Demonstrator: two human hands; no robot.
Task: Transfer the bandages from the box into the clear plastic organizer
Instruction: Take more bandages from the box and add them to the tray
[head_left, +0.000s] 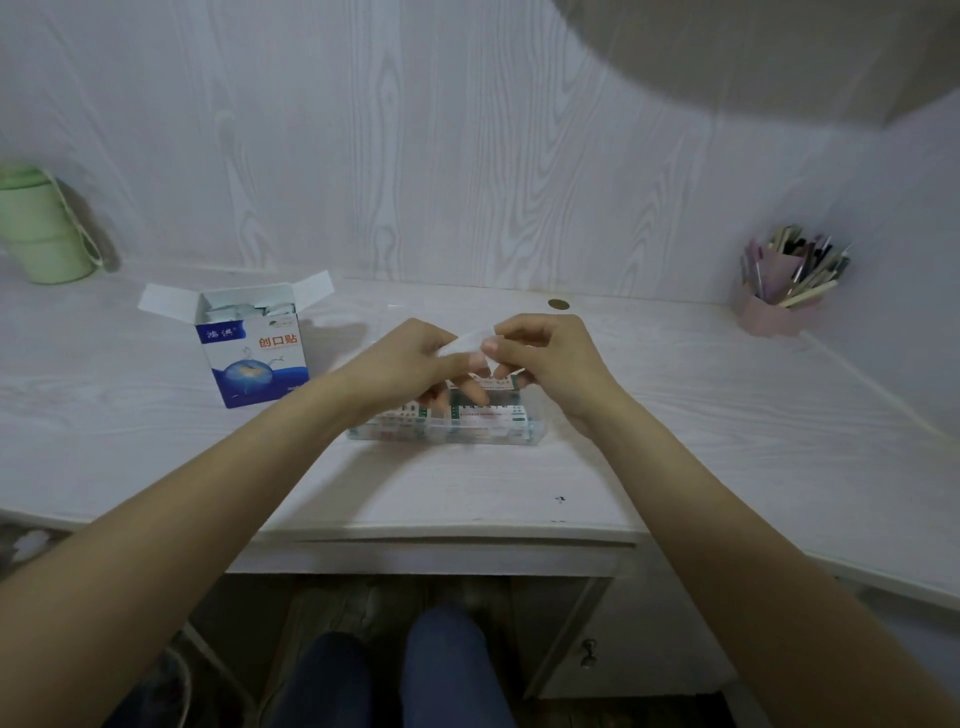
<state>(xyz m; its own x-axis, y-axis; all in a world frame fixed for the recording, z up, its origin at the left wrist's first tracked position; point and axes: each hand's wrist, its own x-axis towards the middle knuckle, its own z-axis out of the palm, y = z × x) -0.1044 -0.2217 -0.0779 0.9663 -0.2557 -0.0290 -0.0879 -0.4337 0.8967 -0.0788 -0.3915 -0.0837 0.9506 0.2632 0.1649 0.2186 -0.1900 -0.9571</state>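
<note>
From the head camera, both hands meet over the middle of the pale wood-grain bench (156, 441), directly above the clear plastic organizer (537, 434). The left hand (410, 358) and the right hand (545, 358) each have fingers curled in a pinching grip on a thin white strip (474, 340), apparently a bandage, stretched between them; blur keeps its detail from being read. The strip sits just above the organizer and apart from it, with the lower fingers of both hands reaching down towards the tray. Inside the organizer lie flat white bandage packets with green and red print (488, 415), packed side by side. Well to the left of the hands stands the blue-and-white cardboard bandage box (257, 364), upright with its top flaps open, white wrapped packets (244, 310) showing inside. At the far left stands a pale green cup (39, 228). At the far right, a pink holder filled with pens (779, 296) stands near the wall.
</note>
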